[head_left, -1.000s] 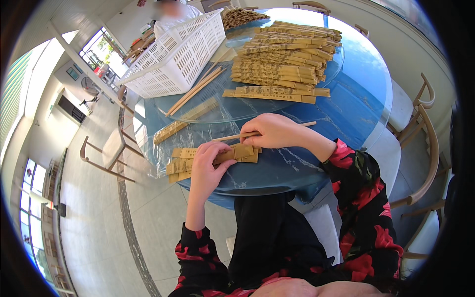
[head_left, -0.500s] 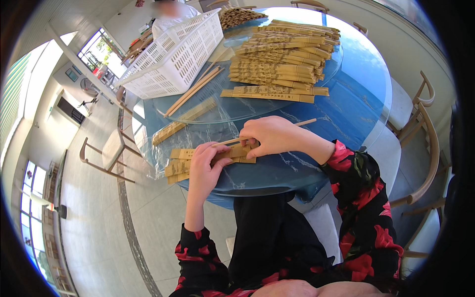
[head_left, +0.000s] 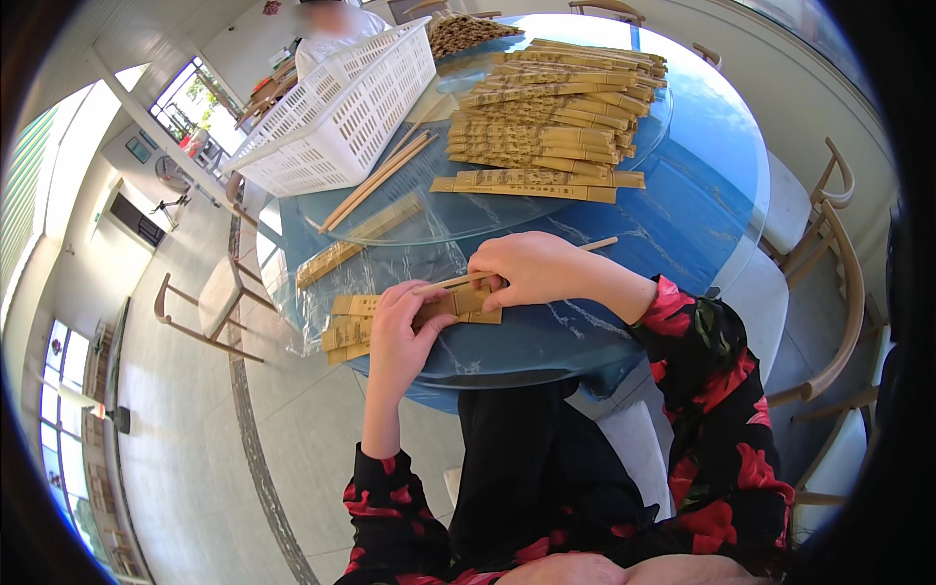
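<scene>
Close to the table's near edge, my right hand [head_left: 531,271] is closed around a thin wooden chopstick [head_left: 603,243], whose far end sticks out past the back of the hand. Whether a second stick lies alongside it I cannot tell. My left hand [head_left: 398,327] presses its curled fingers and thumb on a tan printed paper chopstick sleeve [head_left: 485,310]. The chopstick's tip reaches to the left hand's fingers, above that sleeve. More paper sleeves [head_left: 346,336] lie flat under and left of my left hand.
Beyond my hands, a glass turntable carries a big stack of filled sleeves [head_left: 556,112], loose chopsticks [head_left: 378,183] and a white plastic basket [head_left: 327,122]. A clear bag with sleeves [head_left: 356,241] lies nearer. A chair [head_left: 222,297] stands at left; a person [head_left: 336,39] is behind the basket.
Almost nothing differs. The whole view has shifted slightly; both hands keep the same hold on the chopstick and the sleeve.
</scene>
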### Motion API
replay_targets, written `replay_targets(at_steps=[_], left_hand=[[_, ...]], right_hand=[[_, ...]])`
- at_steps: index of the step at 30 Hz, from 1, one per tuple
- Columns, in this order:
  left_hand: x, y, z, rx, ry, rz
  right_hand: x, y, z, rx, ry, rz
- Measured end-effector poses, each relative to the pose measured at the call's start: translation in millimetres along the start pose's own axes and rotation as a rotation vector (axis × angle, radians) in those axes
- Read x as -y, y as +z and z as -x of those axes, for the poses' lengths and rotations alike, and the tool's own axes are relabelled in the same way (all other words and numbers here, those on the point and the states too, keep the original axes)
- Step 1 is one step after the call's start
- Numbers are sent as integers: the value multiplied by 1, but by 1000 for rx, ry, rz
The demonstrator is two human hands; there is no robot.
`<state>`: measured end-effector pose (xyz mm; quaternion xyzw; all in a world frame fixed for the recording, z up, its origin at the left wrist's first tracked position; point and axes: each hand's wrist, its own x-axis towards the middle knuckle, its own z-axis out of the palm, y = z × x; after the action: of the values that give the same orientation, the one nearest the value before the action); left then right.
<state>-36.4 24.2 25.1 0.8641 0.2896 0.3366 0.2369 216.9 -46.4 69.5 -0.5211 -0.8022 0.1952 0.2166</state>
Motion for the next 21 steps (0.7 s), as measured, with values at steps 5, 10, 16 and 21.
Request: replay_targets(at_steps=[5, 10, 16, 21], left_hand=[[-1, 0, -1, -5, -3, -36], [-3, 0, -1, -35, 56, -77], [-3, 1, -3, -36, 114, -96], [-2, 0, 1, -43, 66, -112]], right_hand=[[-3, 7, -3, -34, 2, -19], [-3, 11, -4, -74, -32, -5], [3, 7, -1, -48, 28, 2], [-5, 15, -5, -61, -22, 4]])
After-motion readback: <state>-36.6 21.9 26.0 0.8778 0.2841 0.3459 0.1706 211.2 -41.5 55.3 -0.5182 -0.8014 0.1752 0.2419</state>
